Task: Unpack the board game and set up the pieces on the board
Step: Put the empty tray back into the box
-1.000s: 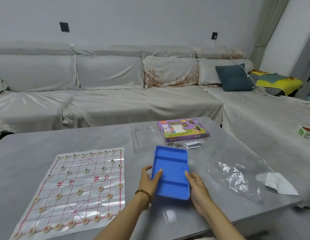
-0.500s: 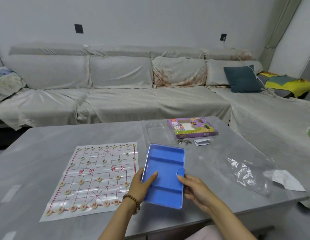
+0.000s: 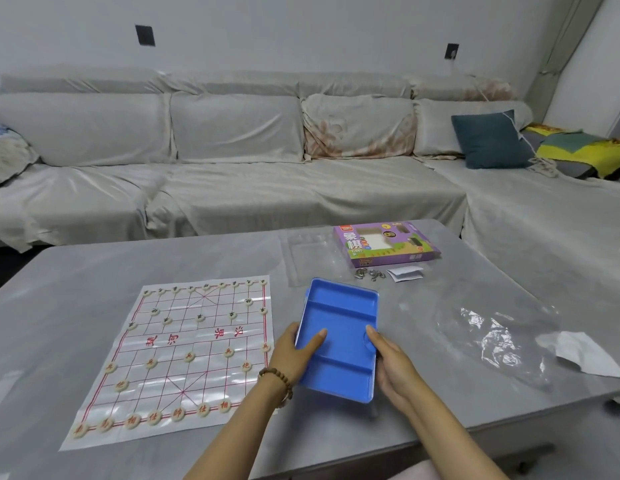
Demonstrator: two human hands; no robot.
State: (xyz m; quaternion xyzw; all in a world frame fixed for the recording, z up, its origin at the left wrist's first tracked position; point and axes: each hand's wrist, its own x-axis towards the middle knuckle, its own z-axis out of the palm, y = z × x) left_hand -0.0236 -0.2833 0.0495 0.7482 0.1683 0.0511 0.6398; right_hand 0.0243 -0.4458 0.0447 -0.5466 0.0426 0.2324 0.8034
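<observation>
A blue plastic tray [image 3: 339, 368] with three empty compartments is held tilted above the grey table [image 3: 76, 278]. My left hand [image 3: 294, 351] grips its left edge, thumb lying inside the tray. My right hand [image 3: 393, 367] grips its right edge, thumb at the notch. To the left lies the paper xiangqi board [image 3: 184, 358] with round cream pieces [image 3: 178, 414] standing on its line crossings along both ends. The purple game box [image 3: 386, 244] lies flat at the table's far side.
A clear plastic lid [image 3: 310, 258] lies left of the box. Small metal rings [image 3: 369, 273] and a folded white slip [image 3: 405, 273] sit in front of it. Crumpled clear wrap [image 3: 498, 337] and a white paper [image 3: 588, 355] lie at the right. A covered sofa [image 3: 232, 174] stands behind.
The view has swung, shifting everything rightward in frame. The tray stays in both hands, now held slightly closer to the board's right edge.
</observation>
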